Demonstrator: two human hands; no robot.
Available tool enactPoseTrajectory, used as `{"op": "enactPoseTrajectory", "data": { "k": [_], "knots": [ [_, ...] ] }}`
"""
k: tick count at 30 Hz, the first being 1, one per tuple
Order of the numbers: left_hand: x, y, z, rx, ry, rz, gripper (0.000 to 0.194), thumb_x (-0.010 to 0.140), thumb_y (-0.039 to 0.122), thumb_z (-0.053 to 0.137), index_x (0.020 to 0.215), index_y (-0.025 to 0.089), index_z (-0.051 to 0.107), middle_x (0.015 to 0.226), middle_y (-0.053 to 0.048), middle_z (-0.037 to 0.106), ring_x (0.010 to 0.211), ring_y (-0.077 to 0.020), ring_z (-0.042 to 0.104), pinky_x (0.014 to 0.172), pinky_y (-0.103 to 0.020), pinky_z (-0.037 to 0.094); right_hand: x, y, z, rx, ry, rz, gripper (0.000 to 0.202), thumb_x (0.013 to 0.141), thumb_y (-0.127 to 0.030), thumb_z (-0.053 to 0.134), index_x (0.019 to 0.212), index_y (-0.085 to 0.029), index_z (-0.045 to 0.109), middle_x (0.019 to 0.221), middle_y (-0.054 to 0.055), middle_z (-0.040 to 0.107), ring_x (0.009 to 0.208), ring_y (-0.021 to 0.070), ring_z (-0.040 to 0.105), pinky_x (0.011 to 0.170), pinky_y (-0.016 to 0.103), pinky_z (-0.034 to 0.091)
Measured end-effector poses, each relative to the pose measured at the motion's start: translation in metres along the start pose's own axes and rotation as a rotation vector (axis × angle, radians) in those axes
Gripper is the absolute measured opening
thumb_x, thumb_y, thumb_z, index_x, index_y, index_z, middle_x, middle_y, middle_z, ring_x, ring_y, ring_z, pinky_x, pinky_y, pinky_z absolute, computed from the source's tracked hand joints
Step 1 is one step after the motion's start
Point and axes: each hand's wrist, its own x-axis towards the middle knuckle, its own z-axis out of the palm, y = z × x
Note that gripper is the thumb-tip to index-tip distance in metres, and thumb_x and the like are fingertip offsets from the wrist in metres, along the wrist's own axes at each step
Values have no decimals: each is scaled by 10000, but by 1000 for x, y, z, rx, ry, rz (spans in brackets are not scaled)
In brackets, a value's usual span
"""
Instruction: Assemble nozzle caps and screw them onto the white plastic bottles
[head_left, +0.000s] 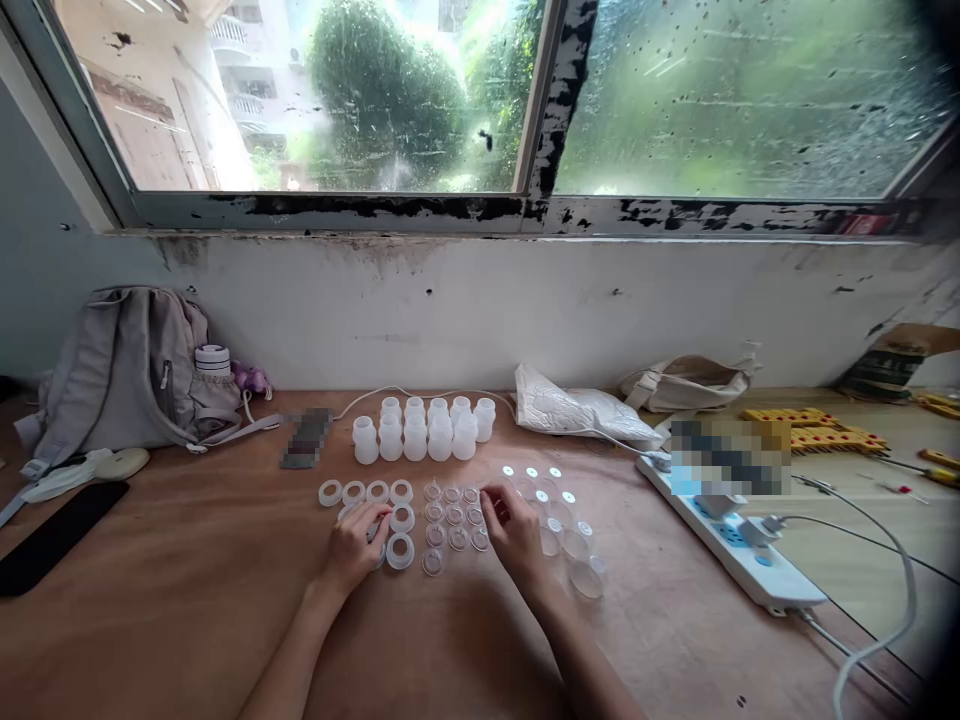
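White translucent rings (400, 551) lie in rows at the centre-left of the table, and my left hand (360, 543) rests over some of them, fingers curled together; what it holds, if anything, is hidden. Small clear round parts (454, 514) form a grid in the middle. At their right edge is my right hand (512, 527), its fingers bent and pressed together, their tips hidden from clear view. Clear discs or cups (586, 578) with small white round tops spread to the right of that hand. Behind the rings, several white translucent bottles (415, 438) stand upright in two rows.
A grey backpack (135, 370) sits at the back left, near a black flat object (60, 535). A white packet (581, 407) lies behind the discs. The power strip (735, 545) with plugs and cables occupies the right side.
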Motion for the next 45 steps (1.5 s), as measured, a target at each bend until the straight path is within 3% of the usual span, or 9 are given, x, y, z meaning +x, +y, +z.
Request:
{"op": "enactPoseTrajectory", "data": {
  "k": [6,14,23,28,36,41,45],
  "knots": [
    [0,5,1,-11,-29,10,142,822,180,437,846,195,576,796,-44,632,764,-174,596,693,-293,466,2,4,-1,17,8,12,165,830,-282,422,753,-178,526,665,16,563,552,120,510,547,225,409],
    [1,13,-6,-45,-237,46,122,766,186,500,860,205,576,855,-40,622,834,-188,566,771,-334,441,-2,3,7,-75,-155,43,161,798,-262,414,762,-181,548,626,14,569,548,134,524,521,224,383],
    [1,20,-10,-62,-363,70,249,669,242,629,908,229,563,910,-32,612,847,-212,544,797,-364,416,-10,8,6,-273,-283,99,149,762,-263,431,747,-188,557,627,21,555,579,164,536,552,253,373],
    [1,20,-7,-45,-346,97,303,616,231,665,902,243,567,900,-18,617,834,-209,554,846,-380,394,-15,12,5,-339,-372,170,111,711,-186,469,775,-195,560,620,14,557,622,179,541,556,245,350],
    [3,23,-9,-46,-307,137,231,720,211,562,951,219,559,912,-50,615,856,-209,560,883,-409,386,-18,14,3,-360,-517,218,249,706,-140,476,952,-164,502,691,41,598,675,196,563,570,245,352],
    [1,20,-9,-60,-192,136,326,768,204,512,1094,215,511,1005,-82,572,956,-216,534,838,-368,439,-20,18,5,-375,-517,191,118,711,-140,484,811,-170,537,743,67,630,689,193,581,575,245,348],
    [-2,19,-8,-76,-160,118,338,805,213,484,1142,219,478,1047,-96,539,1004,-216,518,856,-356,445,-13,6,1,-246,-442,211,53,746,-229,498,726,-184,520,579,10,583,554,163,553,512,238,346]
  ]
}}
